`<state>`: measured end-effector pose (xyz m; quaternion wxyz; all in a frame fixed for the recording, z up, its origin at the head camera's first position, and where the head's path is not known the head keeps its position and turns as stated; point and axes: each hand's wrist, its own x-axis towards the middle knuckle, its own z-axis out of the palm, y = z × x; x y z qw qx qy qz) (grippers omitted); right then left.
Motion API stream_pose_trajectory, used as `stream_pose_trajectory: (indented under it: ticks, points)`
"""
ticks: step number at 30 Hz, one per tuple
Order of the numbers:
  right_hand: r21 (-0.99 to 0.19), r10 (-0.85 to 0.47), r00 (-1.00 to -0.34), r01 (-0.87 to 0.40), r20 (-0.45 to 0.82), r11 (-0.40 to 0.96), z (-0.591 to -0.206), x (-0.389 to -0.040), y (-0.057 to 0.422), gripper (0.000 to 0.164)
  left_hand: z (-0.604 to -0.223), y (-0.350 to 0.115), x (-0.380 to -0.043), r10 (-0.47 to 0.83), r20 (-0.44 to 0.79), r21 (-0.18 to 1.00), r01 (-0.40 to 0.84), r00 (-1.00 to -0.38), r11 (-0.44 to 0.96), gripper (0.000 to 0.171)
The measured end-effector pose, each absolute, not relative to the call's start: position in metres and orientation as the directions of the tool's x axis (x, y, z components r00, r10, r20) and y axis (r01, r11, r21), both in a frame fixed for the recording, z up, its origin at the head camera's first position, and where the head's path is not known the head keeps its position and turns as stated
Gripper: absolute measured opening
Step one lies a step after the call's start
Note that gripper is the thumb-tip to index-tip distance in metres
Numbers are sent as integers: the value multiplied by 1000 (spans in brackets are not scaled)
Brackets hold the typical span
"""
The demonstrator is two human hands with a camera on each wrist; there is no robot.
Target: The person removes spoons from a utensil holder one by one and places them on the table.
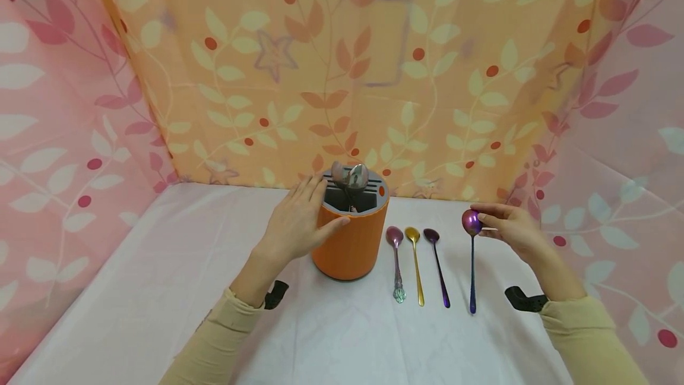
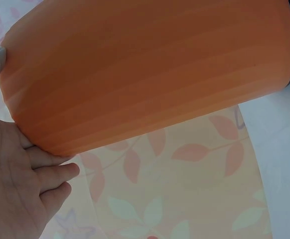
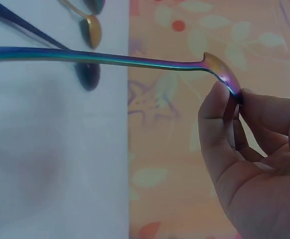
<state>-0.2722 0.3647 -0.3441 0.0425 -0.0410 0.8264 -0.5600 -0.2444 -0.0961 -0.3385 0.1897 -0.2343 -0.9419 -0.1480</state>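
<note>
My right hand (image 1: pixel 515 232) pinches the bowl edge of a long-handled purple-blue spoon (image 1: pixel 472 266) between thumb and fingers. Its handle hangs down in the head view. In the right wrist view the same spoon (image 3: pixel 135 61) has a rainbow sheen. My left hand (image 1: pixel 296 221) rests with fairly straight fingers against the upper left side of an orange utensil holder (image 1: pixel 350 245), its thumb across the front near the rim. The left wrist view shows this orange wall (image 2: pixel 160 74) close up. Silver spoons (image 1: pixel 358 177) stand bowl-up in the holder's open compartment, their handles mostly hidden.
Between holder and right hand, a pinkish spoon (image 1: pixel 395 236), a gold spoon (image 1: pixel 414 254) and a dark purple spoon (image 1: pixel 438 260) lie side by side, bowls away from me. White cloth (image 1: pixel 342 337) covers the table. Patterned curtains (image 1: pixel 331 76) hang behind and at both sides.
</note>
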Motion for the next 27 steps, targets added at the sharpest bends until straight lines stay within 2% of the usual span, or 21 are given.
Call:
stream_pose_trajectory:
  ticks: [10, 17, 27]
  points:
    - [-948, -101, -993, 19, -54, 319, -374, -296, 367, 41, -337, -96, -244, 387, 429, 190, 501, -816, 845, 96]
    - [-949, -75, -993, 67, -94, 308, -400, -315, 372, 47, -338, -96, -244, 388, 436, 182, 502, -812, 846, 96]
    - [-966, -18, -979, 197, -203, 169, -427, -329, 372, 51, -338, -96, -243, 384, 436, 183, 498, -814, 847, 96]
